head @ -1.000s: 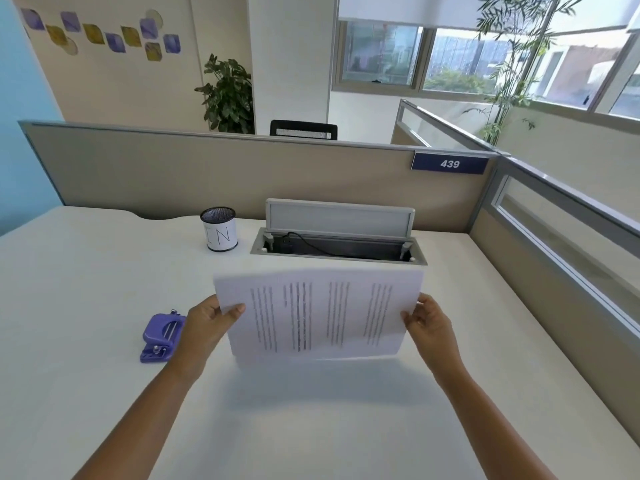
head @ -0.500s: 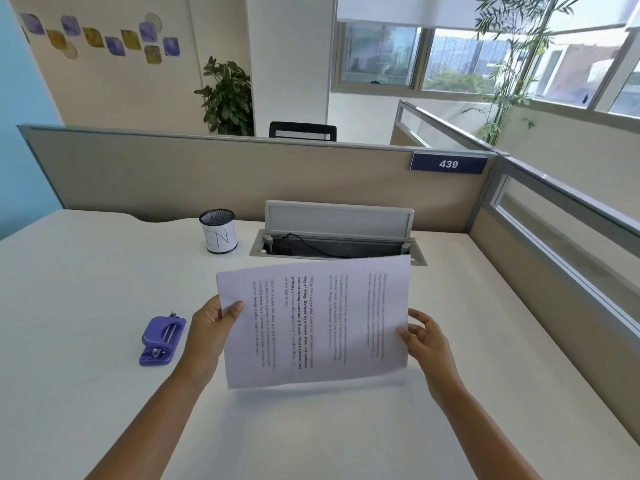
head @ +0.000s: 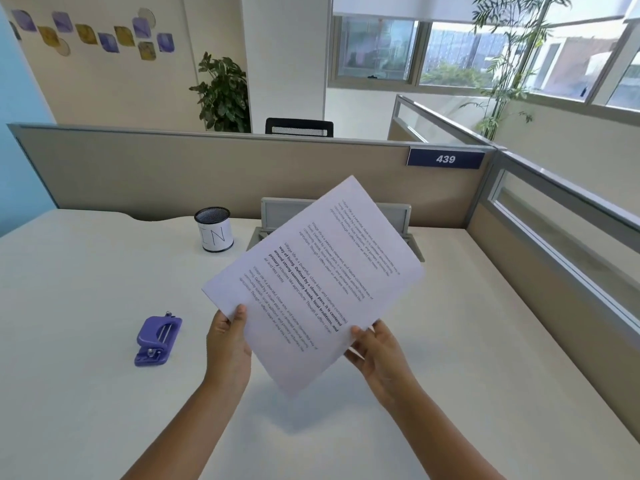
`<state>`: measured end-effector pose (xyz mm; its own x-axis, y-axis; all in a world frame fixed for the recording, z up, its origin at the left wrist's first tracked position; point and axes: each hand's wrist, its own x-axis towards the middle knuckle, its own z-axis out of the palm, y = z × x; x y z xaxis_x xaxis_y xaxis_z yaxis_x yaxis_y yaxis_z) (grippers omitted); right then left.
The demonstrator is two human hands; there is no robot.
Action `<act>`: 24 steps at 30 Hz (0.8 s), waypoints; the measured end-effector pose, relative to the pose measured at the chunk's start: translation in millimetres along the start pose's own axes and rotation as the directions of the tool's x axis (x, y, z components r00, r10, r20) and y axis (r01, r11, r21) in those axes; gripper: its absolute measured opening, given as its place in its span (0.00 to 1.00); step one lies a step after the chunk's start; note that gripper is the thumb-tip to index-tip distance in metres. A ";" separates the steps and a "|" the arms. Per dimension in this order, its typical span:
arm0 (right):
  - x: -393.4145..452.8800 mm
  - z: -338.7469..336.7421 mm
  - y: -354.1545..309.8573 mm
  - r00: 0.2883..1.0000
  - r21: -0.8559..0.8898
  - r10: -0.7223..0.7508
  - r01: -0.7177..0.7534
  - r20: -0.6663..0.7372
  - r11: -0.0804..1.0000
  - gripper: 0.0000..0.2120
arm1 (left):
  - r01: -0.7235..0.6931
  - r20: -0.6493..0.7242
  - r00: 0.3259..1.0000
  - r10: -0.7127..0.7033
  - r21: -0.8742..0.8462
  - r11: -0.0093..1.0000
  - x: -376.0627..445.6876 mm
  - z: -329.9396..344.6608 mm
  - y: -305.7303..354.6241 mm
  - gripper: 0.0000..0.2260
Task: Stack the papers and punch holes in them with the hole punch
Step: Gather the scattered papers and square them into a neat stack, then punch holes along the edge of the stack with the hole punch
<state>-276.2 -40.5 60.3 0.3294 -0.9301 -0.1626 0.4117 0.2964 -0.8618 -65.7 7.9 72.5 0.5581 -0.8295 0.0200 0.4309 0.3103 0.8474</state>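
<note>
I hold a stack of white printed papers (head: 318, 282) in the air above the white desk (head: 86, 271), turned diagonally with one corner pointing down. My left hand (head: 228, 344) grips the stack's left edge, thumb on the front. My right hand (head: 377, 351) holds the lower right edge from behind, its fingertips curled onto the sheet. A purple hole punch (head: 157, 337) lies on the desk to the left of my left hand, apart from the papers.
A mesh pen cup with a white label (head: 213, 230) stands at the back of the desk. Behind the papers is an open cable tray (head: 277, 216) with a raised lid. Beige partitions (head: 173, 171) close off the back and right.
The papers have been lifted and rotated from lying wide across to a diagonal tilt. My right hand has shifted down to the lower edge; the left hand stays on its edge.
</note>
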 end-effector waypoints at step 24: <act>19.7 -53.5 1.7 0.909 -0.693 0.213 -0.412 -0.358 0.592 0.20 | 0.059 -0.155 0.829 0.538 0.980 0.191 52.9 -107.8 42.8 0.11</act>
<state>-314.5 -69.9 29.9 0.0829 -0.8600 -0.5036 -0.4811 0.4080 -0.7759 58.8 27.3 52.5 0.8041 -0.4486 0.3901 -0.5794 -0.4447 0.6831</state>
